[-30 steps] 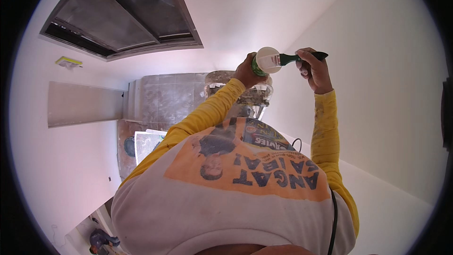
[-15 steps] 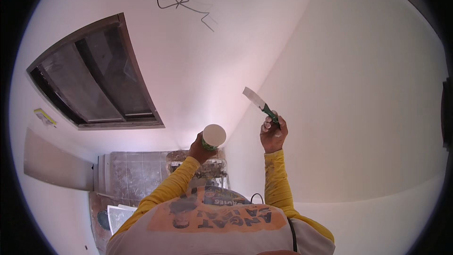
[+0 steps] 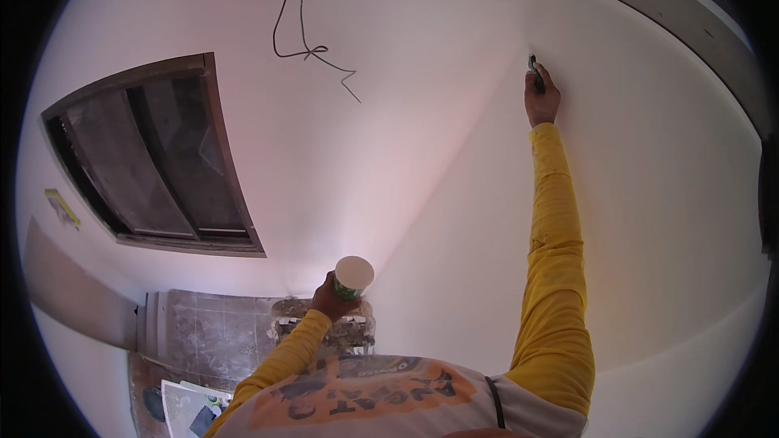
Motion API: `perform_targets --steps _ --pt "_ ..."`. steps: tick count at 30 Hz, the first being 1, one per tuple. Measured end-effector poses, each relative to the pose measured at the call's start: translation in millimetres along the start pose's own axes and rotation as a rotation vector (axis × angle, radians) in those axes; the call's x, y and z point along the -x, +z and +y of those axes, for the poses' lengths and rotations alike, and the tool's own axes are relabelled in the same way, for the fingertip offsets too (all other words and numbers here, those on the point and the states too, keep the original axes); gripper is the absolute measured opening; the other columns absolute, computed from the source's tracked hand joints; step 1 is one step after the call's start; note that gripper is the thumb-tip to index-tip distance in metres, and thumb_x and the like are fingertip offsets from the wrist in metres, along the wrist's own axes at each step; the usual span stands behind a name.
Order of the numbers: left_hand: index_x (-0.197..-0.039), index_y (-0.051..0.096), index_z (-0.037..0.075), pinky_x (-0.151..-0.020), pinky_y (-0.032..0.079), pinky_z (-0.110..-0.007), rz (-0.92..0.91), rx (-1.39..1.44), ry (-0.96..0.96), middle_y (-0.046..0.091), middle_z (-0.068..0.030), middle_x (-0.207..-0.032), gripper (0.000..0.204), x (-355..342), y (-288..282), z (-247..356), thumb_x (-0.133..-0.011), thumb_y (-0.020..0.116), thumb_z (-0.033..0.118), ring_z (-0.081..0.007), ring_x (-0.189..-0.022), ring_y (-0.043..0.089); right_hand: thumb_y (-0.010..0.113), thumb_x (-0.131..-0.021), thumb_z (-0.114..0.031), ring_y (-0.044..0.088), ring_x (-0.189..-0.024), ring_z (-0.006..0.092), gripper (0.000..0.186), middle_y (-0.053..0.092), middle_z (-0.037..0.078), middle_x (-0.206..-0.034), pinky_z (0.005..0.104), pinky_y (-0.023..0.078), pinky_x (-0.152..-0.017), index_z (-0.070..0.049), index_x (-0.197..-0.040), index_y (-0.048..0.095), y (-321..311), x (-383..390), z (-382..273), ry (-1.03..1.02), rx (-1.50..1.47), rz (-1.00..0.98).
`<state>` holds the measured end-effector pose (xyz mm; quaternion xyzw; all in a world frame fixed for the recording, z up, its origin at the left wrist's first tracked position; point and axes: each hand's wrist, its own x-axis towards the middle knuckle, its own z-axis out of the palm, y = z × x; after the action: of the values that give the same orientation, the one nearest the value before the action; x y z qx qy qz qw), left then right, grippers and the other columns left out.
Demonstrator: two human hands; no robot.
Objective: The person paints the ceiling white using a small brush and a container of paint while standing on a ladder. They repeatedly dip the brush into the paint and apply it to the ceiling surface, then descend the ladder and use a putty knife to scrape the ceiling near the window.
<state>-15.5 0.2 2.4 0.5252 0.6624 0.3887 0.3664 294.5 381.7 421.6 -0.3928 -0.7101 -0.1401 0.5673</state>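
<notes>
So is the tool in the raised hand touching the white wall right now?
Yes, the right hand presses the dark-handled tool against the white wall, while the left hand holds a small cup lower down.

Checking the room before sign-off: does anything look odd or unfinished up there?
Yes. A loose black wire dangles knotted and unconnected across the white ceiling. The right hand presses a scraper to the wall; the left hand holds a cup.

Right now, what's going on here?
A person in a yellow long-sleeved shirt is working on a white wall. The right hand reaches high and presses a small dark-handled tool against the wall. The left hand holds a small white cup lower down. A loose wire hangs nearby, and a dark window sits to the left.
</notes>
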Motion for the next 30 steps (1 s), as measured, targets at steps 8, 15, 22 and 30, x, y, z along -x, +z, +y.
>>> perform_targets --steps 8,15,22,30 --pt "-0.130 0.038 0.007 -0.095 0.057 -0.044 0.010 0.027 0.037 0.065 -0.0197 -0.121 0.087 -4.2 0.0 -1.2 -0.066 0.090 0.035 -0.0374 -0.111 0.065 0.060 -0.090 -0.029 0.068 -0.099 0.0390 0.033 0.072 0.020 -0.101 0.0458 0.054 -0.092 -0.009 -0.114 0.069 43.6 63.8 16.7 0.088 0.282 -0.398" --pt "-0.135 0.039 0.010 -0.095 0.055 -0.044 -0.012 -0.012 -0.062 0.064 -0.0174 -0.124 0.088 -3.4 -1.8 4.0 -0.067 0.089 0.035 -0.0360 -0.114 0.064 0.064 -0.090 -0.024 0.070 -0.098 0.0347 0.030 0.072 0.020 -0.102 0.0396 0.057 -0.089 -0.006 -0.113 0.070 -5.2 -150.7 5.1 -0.255 0.192 -0.044" --pt "-0.136 0.038 0.009 -0.096 0.055 -0.044 -0.006 0.000 -0.036 0.065 -0.0179 -0.123 0.090 -5.3 -1.0 1.8 -0.067 0.089 0.036 -0.0366 -0.113 0.065 0.058 -0.090 -0.028 0.069 -0.088 0.0373 0.036 0.070 0.018 -0.093 0.0483 0.056 -0.081 -0.009 -0.120 0.064 19.8 -69.7 -0.6 -0.348 0.618 -0.164" --pt "-0.137 0.037 0.008 -0.096 0.055 -0.044 -0.028 0.029 -0.098 0.066 -0.0188 -0.120 0.091 -3.3 -5.8 7.7 -0.067 0.088 0.039 -0.0362 -0.113 0.065 0.060 -0.086 -0.023 0.069 -0.080 0.0343 0.022 0.069 0.018 -0.087 0.0470 0.057 -0.075 -0.006 -0.101 0.064 105.7 184.2 55.6 -0.148 0.525 -0.770"
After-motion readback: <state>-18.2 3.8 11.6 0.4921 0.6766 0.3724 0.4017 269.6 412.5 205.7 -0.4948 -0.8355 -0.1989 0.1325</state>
